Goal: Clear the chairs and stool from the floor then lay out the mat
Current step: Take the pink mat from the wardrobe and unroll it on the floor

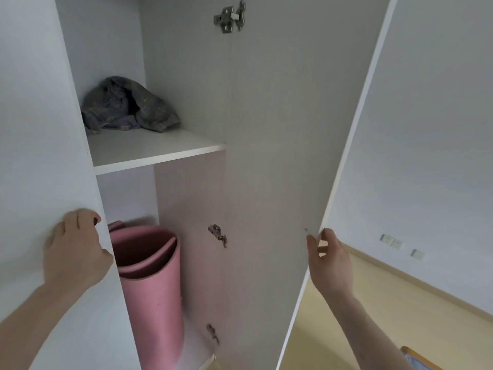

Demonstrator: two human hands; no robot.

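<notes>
seen from above, a tall white cupboard (186,76) stands open, both of its doors swung outward. the left hand (77,249) rests on the outer face of the left door (40,156), its fingers curled round the door's inner edge, the thumb lying lower against the panel. the right hand (328,255) pinches the free edge of the right door (266,156), thumb on the inner face and fingers behind the edge, so both hands are closed on the doors rather than spread.

the pink mat (152,289) stands upright in the lower compartment, loosely rolled, its open top showing the curled layers. it leans in the left part of that compartment, just beside the left door's edge and near the left hand, though not touching it. neither hand touches the mat.

a shelf (154,150) divides the cupboard above the mat. on it, toward the back left corner, lies a crumpled grey checked cloth (128,105).

three metal hinges join the right door to the cupboard wall: the top hinge (230,17), the middle hinge (218,233) level with the mat's upper rim, and the bottom hinge (212,333) low down.

beyond the right door, a yellowish floor (373,316) meets a white wall (426,129) along a pale skirting, with small wall sockets (392,241) set low on it.
</notes>
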